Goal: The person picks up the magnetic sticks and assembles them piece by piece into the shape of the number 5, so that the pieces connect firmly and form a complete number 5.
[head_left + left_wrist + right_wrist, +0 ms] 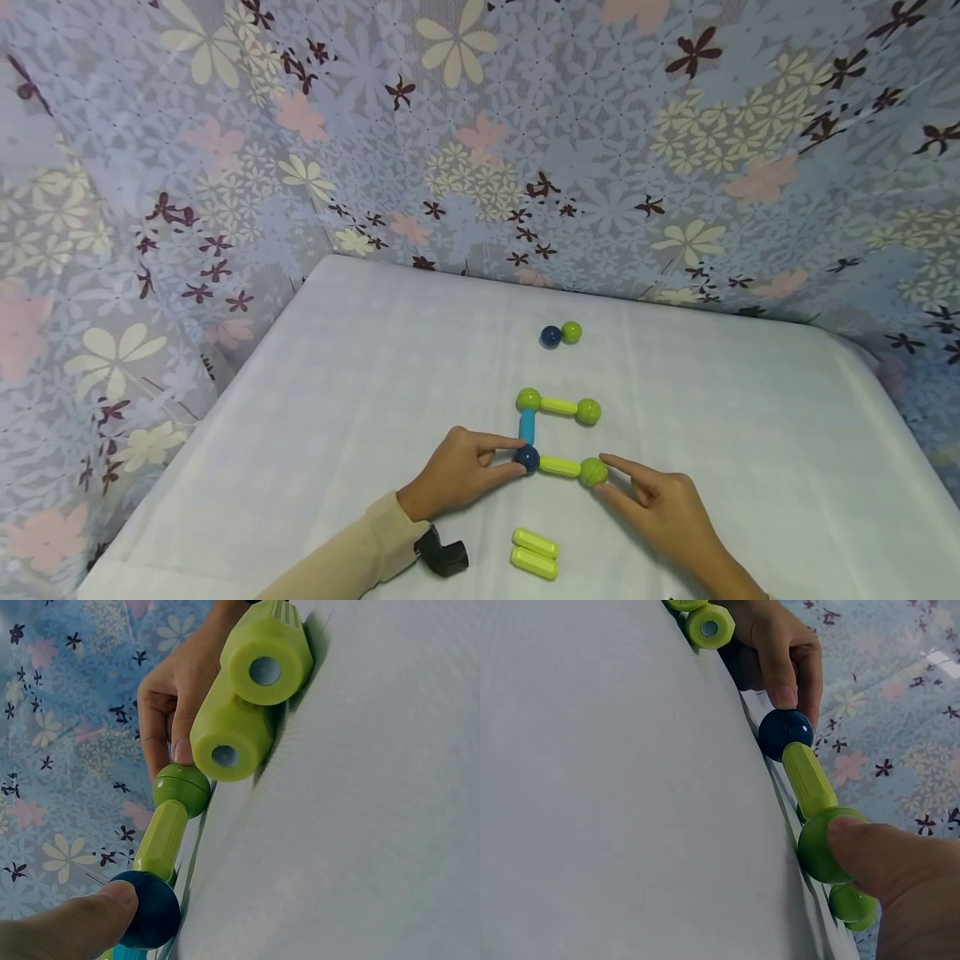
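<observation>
My left hand (468, 471) pinches the dark blue ball (527, 458), my right hand (663, 504) the green ball (594, 472); between them lies the yellow-green rod (560, 467), its long axis running hand to hand. The blue rod (527, 427), nearer my left, points away from me. Two loose rods (535, 563) lie this side, outside that line.
</observation>
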